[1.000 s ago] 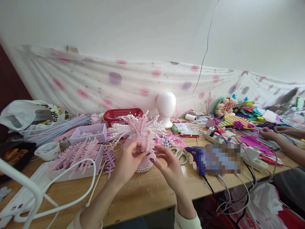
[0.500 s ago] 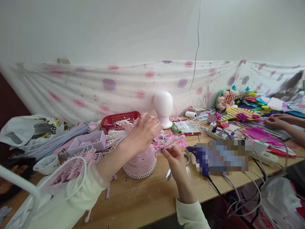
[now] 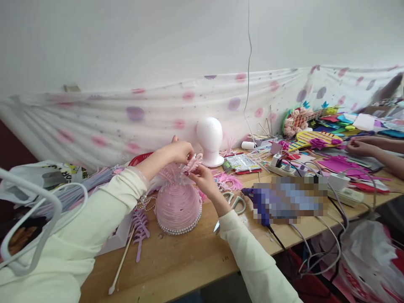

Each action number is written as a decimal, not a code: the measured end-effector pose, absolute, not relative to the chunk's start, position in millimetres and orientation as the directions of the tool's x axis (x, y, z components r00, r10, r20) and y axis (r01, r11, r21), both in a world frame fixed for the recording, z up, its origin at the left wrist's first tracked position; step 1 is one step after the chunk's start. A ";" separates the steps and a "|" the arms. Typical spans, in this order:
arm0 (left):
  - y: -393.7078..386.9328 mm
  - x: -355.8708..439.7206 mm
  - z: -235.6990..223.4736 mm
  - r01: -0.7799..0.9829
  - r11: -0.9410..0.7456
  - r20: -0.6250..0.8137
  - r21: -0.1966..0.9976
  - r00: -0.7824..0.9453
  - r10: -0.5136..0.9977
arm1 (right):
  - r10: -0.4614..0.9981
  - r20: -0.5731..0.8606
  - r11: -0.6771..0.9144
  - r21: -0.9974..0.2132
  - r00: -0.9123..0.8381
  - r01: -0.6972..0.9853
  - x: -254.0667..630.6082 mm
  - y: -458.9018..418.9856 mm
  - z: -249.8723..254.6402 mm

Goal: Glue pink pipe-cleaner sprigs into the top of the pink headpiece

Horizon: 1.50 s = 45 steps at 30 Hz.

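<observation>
Pink leaf-shaped piece [image 3: 194,162] held up at the top of a ridged pink dome [image 3: 178,206], contact between the two impossible to tell. Lower end of the leaf-shaped piece pinched between thumb and fingers of the right hand [image 3: 203,182]. Left hand [image 3: 180,150] bent over the same spot from the other side, fingers curled close to the leaf-shaped piece, their grasp hidden from sight. Dome upright on the tabletop [image 3: 192,261], back from the front edge, with a string of pearls [image 3: 179,231] around its base. Just left of the dome, a purple leaf-shaped piece [image 3: 141,229]; beside it, a pale stick [image 3: 122,261] slanting toward the front edge. To the right of the dome, scissors [image 3: 234,203], partly behind the right sleeve. Toward the back edge, a white foam head [image 3: 210,139], and right of it a silvery packet [image 3: 241,163]. Nearer the right end of the tabletop, a power strip [image 3: 345,196] and, beyond it, another person's hands [image 3: 356,147].
</observation>
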State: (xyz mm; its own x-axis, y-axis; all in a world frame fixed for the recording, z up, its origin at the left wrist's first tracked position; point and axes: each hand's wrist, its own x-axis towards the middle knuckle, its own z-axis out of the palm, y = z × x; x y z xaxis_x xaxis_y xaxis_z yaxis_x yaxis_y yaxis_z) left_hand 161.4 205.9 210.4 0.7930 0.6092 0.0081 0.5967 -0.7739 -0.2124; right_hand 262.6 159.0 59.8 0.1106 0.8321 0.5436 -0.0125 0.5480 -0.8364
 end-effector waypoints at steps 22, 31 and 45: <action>116.3 98.5 156.4 0.498 -0.866 0.884 0.043 0.386 0.266 | 0.770 0.596 0.514 -0.791 0.227 0.331 246.7 172.9 42.4; 129.8 85.5 74.0 0.832 -0.551 0.515 0.058 0.448 0.731 | 0.725 0.662 0.571 -0.733 0.190 0.371 244.7 165.2 45.6; 151.5 84.6 72.9 0.674 -0.582 0.556 0.455 0.295 0.777 | 0.734 0.604 0.578 -0.796 0.312 0.180 243.0 162.8 34.1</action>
State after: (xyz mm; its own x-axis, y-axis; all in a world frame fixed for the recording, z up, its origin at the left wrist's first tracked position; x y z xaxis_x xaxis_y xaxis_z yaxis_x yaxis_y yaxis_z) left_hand 84.6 151.5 72.9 0.2951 0.7769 0.5562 0.6740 -0.5819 0.4552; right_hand 243.0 162.8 34.1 0.3121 0.7335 0.6038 0.1800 0.5784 -0.7957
